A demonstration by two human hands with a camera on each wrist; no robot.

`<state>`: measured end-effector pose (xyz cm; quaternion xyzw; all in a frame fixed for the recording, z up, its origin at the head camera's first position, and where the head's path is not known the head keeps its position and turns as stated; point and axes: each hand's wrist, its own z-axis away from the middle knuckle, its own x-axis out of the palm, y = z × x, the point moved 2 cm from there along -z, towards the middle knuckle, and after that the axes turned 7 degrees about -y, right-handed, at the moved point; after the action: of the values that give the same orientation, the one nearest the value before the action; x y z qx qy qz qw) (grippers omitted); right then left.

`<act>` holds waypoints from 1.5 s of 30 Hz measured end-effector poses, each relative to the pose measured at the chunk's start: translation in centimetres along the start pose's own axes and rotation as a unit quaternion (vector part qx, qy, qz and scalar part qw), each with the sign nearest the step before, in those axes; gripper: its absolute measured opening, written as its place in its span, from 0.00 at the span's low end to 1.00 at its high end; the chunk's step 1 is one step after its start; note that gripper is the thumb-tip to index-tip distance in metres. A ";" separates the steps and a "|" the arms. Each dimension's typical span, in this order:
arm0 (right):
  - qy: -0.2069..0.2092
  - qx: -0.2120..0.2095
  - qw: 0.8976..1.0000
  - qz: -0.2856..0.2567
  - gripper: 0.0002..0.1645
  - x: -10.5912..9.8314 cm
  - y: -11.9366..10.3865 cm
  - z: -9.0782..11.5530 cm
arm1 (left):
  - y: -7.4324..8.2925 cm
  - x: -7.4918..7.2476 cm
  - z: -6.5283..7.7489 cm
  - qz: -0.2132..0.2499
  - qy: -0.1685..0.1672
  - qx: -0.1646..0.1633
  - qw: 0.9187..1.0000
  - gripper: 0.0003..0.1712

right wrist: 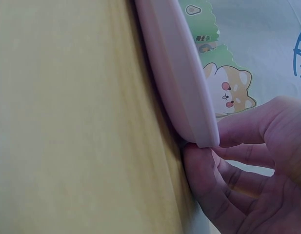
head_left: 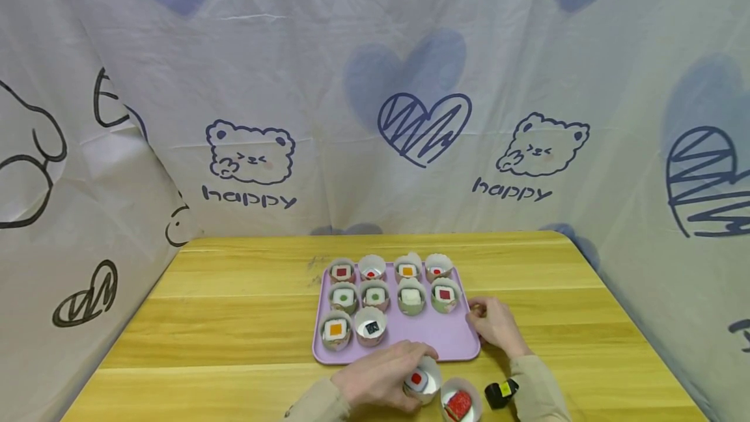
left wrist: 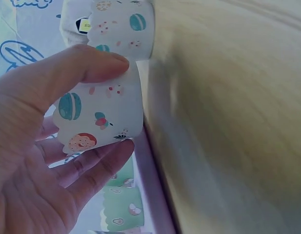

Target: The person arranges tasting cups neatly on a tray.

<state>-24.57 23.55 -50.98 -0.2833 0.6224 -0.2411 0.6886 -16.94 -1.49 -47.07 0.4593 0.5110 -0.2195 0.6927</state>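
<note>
My left hand (head_left: 383, 375) grips a paper baking cup (head_left: 430, 388) in front of the tray's near edge, and a white piece with a red dot (head_left: 416, 379) sits inside it. Thumb and fingers span the printed cup wall (left wrist: 99, 114) in the left wrist view. At the right side of the pink tray (head_left: 422, 337), my right hand (head_left: 498, 327) pinches the rim (right wrist: 207, 114) between thumb and fingertips. Several paper cups stand on the tray in rows, with white pieces bearing coloured squares or dots; one cup (head_left: 372, 337) contains a dark piece.
Another paper cup (head_left: 469, 396) with a red piece stands beside the left hand's cup. A black piece with a yellow label (head_left: 501, 393) is near the right sleeve. The wooden table (head_left: 234, 305) meets a printed cloth (head_left: 351, 168) at the back and sides.
</note>
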 end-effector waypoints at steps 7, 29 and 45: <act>-0.003 0.004 1.000 -0.005 0.20 -0.1 -0.1 0.1 | 0.1 -0.7 0.1 -0.002 0.011 -0.015 1.000 0.38; -0.008 0.013 1.000 -0.002 0.20 -0.1 -0.2 0.1 | -0.3 -3.0 -0.4 -0.040 0.041 -0.046 0.997 0.40; -0.008 0.007 1.000 -0.003 0.19 0.0 -0.1 0.1 | -1.6 -3.7 -1.4 -0.071 0.063 -0.048 0.994 0.40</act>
<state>-24.48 23.50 -50.88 -0.2822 0.6144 -0.2451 0.6948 -20.28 -1.70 -44.43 0.4007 0.5950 -0.2137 0.6631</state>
